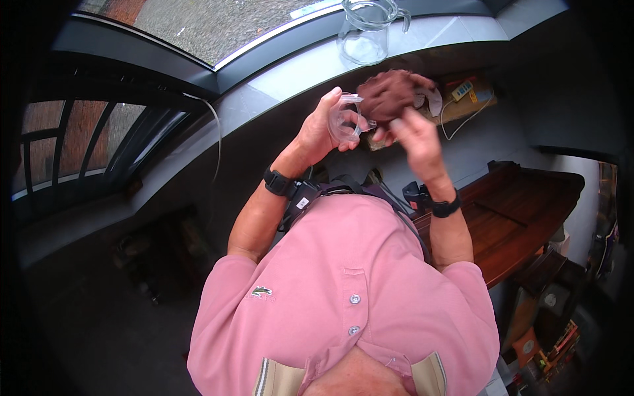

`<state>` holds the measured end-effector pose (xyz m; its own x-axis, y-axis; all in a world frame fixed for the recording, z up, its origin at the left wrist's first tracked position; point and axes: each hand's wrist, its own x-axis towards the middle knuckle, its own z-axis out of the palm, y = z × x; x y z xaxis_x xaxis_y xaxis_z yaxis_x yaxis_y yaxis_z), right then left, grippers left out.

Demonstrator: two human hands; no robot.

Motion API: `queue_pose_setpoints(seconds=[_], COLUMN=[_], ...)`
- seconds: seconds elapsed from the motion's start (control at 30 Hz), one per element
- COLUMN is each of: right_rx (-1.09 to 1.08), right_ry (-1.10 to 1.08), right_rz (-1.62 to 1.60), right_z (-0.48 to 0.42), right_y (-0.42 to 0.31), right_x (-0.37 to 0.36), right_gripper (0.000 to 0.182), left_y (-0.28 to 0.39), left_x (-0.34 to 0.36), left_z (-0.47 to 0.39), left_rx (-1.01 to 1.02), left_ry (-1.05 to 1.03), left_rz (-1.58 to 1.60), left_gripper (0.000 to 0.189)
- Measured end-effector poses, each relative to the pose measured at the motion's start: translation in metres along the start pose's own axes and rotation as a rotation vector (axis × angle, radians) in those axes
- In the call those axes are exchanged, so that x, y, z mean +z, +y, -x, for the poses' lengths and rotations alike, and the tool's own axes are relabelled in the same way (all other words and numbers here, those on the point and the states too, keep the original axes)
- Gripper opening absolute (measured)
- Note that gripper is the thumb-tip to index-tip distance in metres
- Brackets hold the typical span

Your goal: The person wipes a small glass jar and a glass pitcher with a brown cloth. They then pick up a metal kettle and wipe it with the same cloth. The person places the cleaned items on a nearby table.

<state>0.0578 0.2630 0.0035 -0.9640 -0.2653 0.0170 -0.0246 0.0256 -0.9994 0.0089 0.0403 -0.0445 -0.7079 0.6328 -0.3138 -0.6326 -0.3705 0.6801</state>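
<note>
My left hand [322,123] grips a clear round lid [345,119], which looks like plastic or glass, by its side. At the right, my right hand [418,141] is blurred, with its fingers at the lower edge of a crumpled brown cloth [391,94]. The cloth is blurred too and lies just right of the lid; whether the fingers grip it is not clear. Beyond both, a clear glass jug [365,37] with a handle stands on the pale window sill.
The pale sill [297,74] curves along a dark window frame [143,47]. A white cable [218,128] hangs at the left. Below the sill, a wooden board [448,111] bears a pale device [462,91] with a cord. Dark wooden furniture [515,213] stands at the right.
</note>
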Motion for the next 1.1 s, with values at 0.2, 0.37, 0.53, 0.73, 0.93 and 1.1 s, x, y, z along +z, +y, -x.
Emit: queue_pose_setpoints(seconds=[0.2, 0.37, 0.53, 0.73, 0.93, 1.1], right_rx=[-0.378, 0.108, 0.190, 0.227, 0.193, 0.138], right_ry=[0.038, -0.078, -0.109, -0.028, 0.129, 0.353], right_rz=[0.792, 0.094, -0.355, -0.303, -0.505, -0.497], right_z=[0.003, 0.000, -0.003, 0.006, 0.005, 0.022], right_y=[0.035, 0.030, 0.034, 0.034, 0.045, 0.063], right_x=[0.032, 0.031, 0.026, 0.033, 0.008, -0.023], right_gripper=[0.020, 0.025, 0.034, 0.026, 0.026, 0.027], left_y=[-0.002, 0.003, 0.004, 0.002, -0.007, 0.024], left_x=[-0.001, 0.007, 0.021, 0.022, -0.009, -0.058], left_z=[-0.002, 0.005, 0.013, 0.010, 0.005, 0.016], left_rx=[0.157, 0.315, 0.330, 0.285, 0.364, 0.502], left_ry=[0.082, 0.057, 0.014, 0.006, 0.228, 0.707], left_rz=[-0.304, -0.396, -0.274, -0.191, -0.641, -1.367], left_gripper=[0.060, 0.056, 0.048, 0.043, 0.063, 0.076])
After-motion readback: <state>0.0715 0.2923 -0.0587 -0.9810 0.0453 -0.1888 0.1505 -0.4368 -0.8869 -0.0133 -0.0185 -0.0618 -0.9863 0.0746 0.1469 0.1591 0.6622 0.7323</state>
